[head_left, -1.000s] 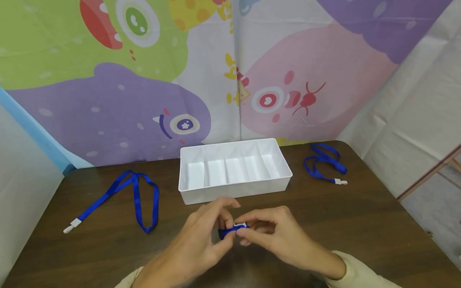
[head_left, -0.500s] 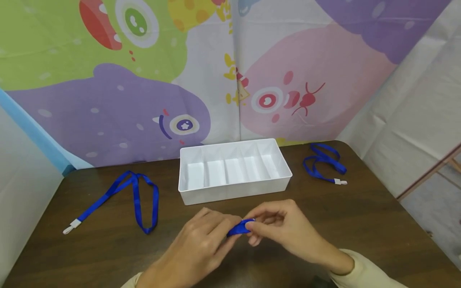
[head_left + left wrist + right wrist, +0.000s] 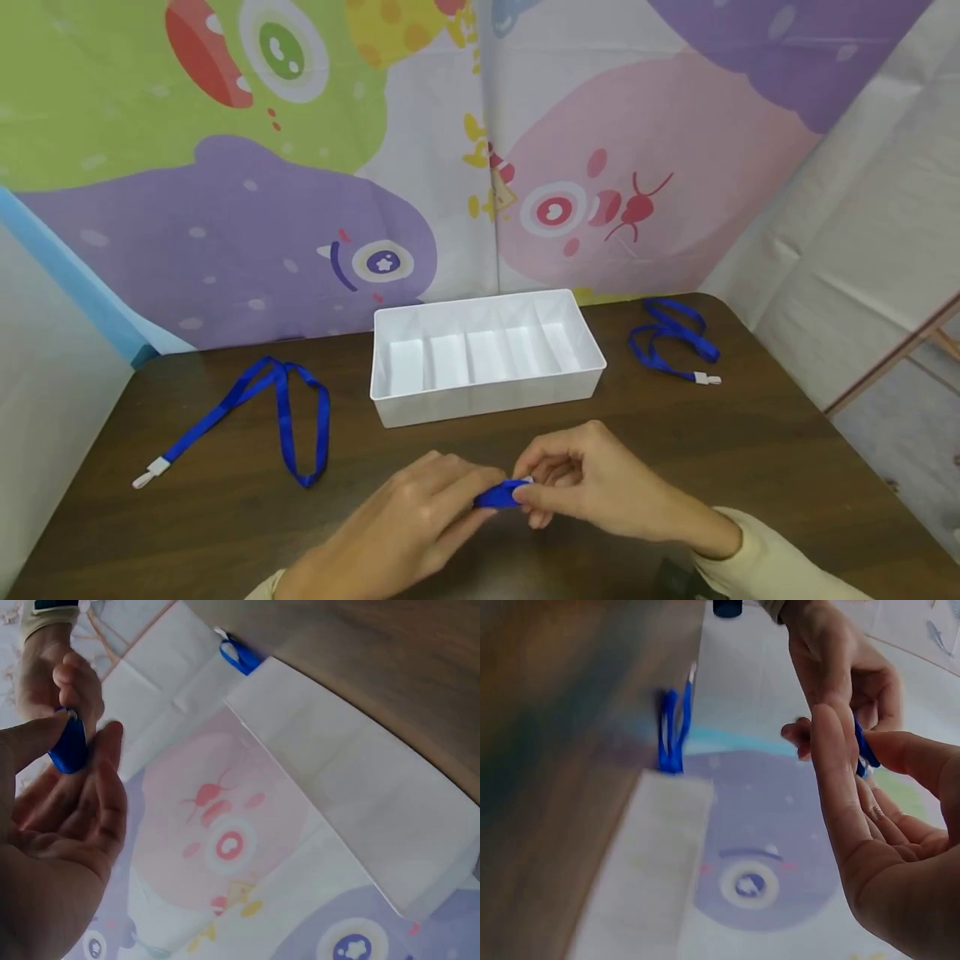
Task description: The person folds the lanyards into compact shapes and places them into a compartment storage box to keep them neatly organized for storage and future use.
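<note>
Over the front of the table, a blue lanyard (image 3: 497,495), folded into a small bundle, is held between both hands. A bit of white, seemingly its clip, shows at its right end. My left hand (image 3: 408,521) pinches the left end between thumb and fingers. At the other end, my right hand (image 3: 600,485) pinches it with thumb and index finger. In the left wrist view the bundle (image 3: 70,746) sits under the left thumb; in the right wrist view the fingers hide most of the bundle (image 3: 866,750).
Behind the hands stands a white divided box (image 3: 487,397) with several compartments. One blue lanyard (image 3: 283,412) lies loosely spread at the left, another lanyard (image 3: 697,343) at the back right. A cartoon-printed cloth (image 3: 315,233) hangs behind the table (image 3: 360,467). Something dark (image 3: 678,579) shows near the right sleeve.
The left fingers have come down over the lanyard bundle, covering its left end. The bundle has turned to show more blue, and both hands have moved slightly. The box and loose lanyards stay put.
</note>
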Demonstrator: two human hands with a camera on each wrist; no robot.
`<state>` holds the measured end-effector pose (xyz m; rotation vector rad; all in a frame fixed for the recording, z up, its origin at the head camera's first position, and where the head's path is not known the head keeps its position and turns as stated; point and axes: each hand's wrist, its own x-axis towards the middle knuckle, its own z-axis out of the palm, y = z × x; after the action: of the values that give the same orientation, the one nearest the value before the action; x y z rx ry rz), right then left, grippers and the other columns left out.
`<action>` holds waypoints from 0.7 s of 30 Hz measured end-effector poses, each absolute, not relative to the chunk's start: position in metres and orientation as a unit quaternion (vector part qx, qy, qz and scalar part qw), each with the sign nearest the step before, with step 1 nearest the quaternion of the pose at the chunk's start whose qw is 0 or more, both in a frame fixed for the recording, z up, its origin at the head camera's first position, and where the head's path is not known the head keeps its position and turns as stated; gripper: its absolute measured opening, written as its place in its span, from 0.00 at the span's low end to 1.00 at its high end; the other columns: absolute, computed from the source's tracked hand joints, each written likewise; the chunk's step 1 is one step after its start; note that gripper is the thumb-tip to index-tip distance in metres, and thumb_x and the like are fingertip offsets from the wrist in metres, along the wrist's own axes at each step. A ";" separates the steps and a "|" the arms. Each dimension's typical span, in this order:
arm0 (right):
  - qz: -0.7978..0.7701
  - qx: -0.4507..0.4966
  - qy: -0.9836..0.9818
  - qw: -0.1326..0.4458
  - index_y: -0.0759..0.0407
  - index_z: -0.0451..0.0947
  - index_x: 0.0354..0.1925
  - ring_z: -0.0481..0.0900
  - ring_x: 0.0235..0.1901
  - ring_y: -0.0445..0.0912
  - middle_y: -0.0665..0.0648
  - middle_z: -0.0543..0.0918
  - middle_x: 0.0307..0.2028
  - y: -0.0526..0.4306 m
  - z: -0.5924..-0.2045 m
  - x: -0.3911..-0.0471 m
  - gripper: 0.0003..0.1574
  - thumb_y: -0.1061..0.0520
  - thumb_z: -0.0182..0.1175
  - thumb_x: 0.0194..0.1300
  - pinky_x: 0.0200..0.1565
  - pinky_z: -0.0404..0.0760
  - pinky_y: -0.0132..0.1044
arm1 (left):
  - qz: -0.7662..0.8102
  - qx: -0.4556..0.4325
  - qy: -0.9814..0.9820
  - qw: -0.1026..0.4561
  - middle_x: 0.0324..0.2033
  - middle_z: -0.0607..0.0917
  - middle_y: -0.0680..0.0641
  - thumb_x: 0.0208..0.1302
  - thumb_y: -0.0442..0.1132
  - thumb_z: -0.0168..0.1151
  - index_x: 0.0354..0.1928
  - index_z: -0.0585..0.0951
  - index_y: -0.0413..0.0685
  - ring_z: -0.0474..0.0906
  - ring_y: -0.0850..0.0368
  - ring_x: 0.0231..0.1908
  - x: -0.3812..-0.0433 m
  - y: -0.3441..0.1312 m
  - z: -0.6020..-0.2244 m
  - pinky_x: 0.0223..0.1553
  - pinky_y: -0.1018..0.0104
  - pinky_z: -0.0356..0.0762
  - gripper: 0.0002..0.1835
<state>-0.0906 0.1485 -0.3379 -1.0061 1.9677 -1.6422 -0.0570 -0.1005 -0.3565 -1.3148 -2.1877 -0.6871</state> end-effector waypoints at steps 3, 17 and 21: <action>-0.553 -0.358 0.743 0.117 0.62 0.83 0.39 0.87 0.26 0.47 0.55 0.87 0.30 0.154 -0.329 -0.105 0.04 0.62 0.66 0.66 0.29 0.86 0.42 | -0.228 -0.440 -0.831 0.253 0.47 0.84 0.50 0.73 0.43 0.59 0.61 0.77 0.43 0.81 0.59 0.47 -0.064 -0.106 -0.360 0.48 0.66 0.80 0.19; -0.352 -0.271 0.878 -0.179 0.58 0.84 0.38 0.81 0.26 0.43 0.50 0.87 0.30 0.204 -0.331 -0.196 0.05 0.60 0.70 0.62 0.28 0.78 0.34 | -0.133 -0.314 -0.918 0.201 0.71 0.65 0.35 0.64 0.42 0.69 0.71 0.64 0.38 0.60 0.39 0.71 -0.111 -0.154 -0.404 0.65 0.41 0.65 0.38; -0.301 -0.260 0.898 -0.186 0.63 0.84 0.38 0.79 0.28 0.47 0.56 0.87 0.31 0.208 -0.350 -0.222 0.06 0.63 0.70 0.62 0.33 0.79 0.40 | -0.135 -0.299 -0.935 0.137 0.74 0.60 0.39 0.69 0.48 0.64 0.78 0.50 0.44 0.55 0.43 0.74 -0.111 -0.154 -0.406 0.70 0.39 0.54 0.45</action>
<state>-0.2219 0.2082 -0.3498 -0.9321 3.2147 -1.0787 -0.1109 -0.1535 -0.4064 -0.8655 -2.7052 -0.3900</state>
